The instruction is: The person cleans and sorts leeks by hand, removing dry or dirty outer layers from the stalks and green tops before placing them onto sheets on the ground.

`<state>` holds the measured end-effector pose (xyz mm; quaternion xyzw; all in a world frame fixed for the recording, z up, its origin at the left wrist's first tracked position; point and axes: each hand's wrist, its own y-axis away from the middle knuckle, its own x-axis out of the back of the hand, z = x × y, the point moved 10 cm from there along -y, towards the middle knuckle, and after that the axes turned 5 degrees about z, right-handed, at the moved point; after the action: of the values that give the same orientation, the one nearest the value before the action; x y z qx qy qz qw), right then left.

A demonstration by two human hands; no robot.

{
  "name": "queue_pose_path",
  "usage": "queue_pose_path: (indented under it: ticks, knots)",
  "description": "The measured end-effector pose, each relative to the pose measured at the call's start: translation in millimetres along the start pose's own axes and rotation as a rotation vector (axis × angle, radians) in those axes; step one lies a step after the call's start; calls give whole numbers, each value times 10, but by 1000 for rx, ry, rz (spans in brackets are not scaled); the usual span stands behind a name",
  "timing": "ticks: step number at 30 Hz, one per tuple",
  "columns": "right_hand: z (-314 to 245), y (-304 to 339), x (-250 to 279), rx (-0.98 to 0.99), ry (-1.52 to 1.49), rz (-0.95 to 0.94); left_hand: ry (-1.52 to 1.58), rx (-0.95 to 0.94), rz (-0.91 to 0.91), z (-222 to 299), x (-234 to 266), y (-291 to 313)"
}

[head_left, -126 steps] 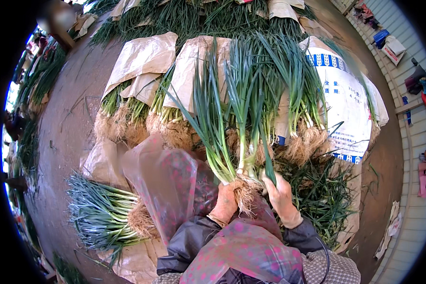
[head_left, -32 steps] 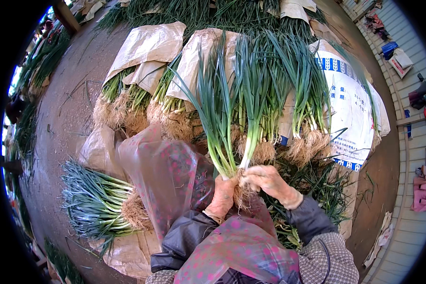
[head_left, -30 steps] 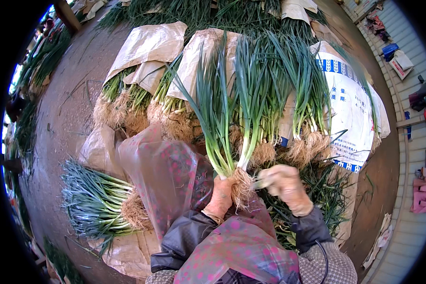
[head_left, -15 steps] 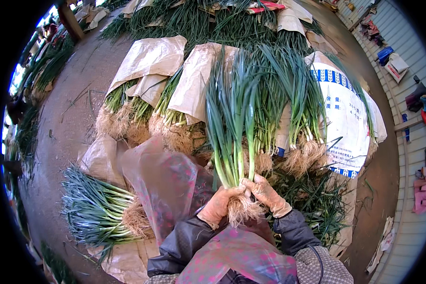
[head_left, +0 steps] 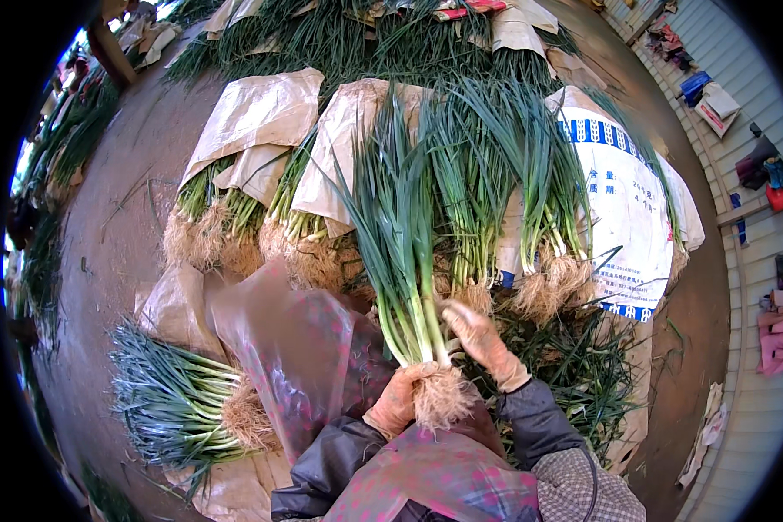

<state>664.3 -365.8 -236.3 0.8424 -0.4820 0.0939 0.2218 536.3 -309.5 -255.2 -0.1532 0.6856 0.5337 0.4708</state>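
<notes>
Holding just above the roots (head_left: pixel 441 400), the left hand (head_left: pixel 393 404) has the green onion bunch (head_left: pixel 413 309) near the apron (head_left: pixel 435 474), leaves (head_left: pixel 393 191) pointing away, probably keeping stalks together; right hand (head_left: pixel 483 345) sits alongside, holding nothing visible.

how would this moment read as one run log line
left hand: holds onion bunch by roots | right hand: beside stalks, contact unclear | left side: second bunch lying partly on sacking

We had our left hand (head_left: pixel 393 403) curled into a grip, low in front of us. Our right hand (head_left: pixel 487 345) was a little higher, fingers (head_left: pixel 463 319) stretched toward the upper left. Our forearms (head_left: pixel 538 422) slanted inward.
</notes>
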Motion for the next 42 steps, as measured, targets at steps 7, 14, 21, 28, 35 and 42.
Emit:
queue_pose_path:
  ticks: [7, 14, 21, 28, 35, 42]
  knots:
    - [641, -751, -94, -146, 732, -141, 208, -251, -495, 367, -515, 260]
    - [-338, -130, -283, 146, 1067, -158, 171, -369, -64, 812, 95, 64]
    - [155, 131, -112, -338, 39, -584, 34, -197, -11, 474, 25, -93]
    - [483, -1129, -354, -318, 80, -108, -154, -102, -57, 268, -126, 25]
    - [355, -500, 153, -173, -260, 466, -150, -269, 23, 334, 32, -21]
    - [590, 198, -190, -434, -792, 186, -5, -251, 36, 351, 199, -84]
